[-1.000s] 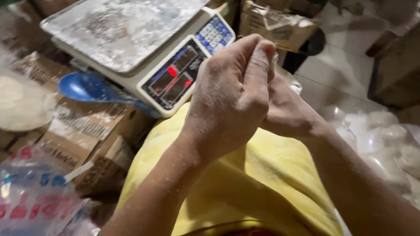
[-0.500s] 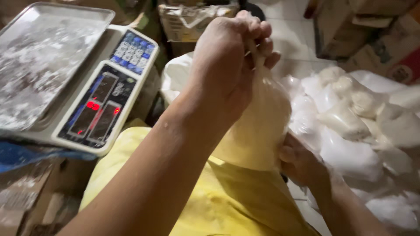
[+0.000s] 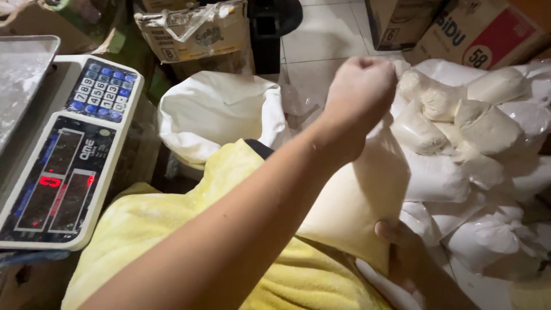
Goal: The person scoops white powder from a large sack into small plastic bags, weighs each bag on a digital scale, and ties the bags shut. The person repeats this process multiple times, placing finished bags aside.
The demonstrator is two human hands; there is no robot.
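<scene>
Flour-filled clear bag (image 3: 359, 195) hangs over my lap — left grip (image 3: 367, 86) clenched on its twisted neck, right grip (image 3: 402, 247) cupping the bottom corner. Looks heavy, soft, slumping — best held at neck and base.

This is looking like the packing corner of a small shop or storeroom. A digital weighing scale (image 3: 60, 155) with a keypad and glowing red readout is sitting at the left, its steel pan (image 3: 20, 69) dusted white. Tied clear bags of pale powder (image 3: 459, 132), possibly flour, are piling up on the tiled floor (image 3: 324, 34), and printed cardboard cartons (image 3: 476, 28) are crowding around them.
</scene>
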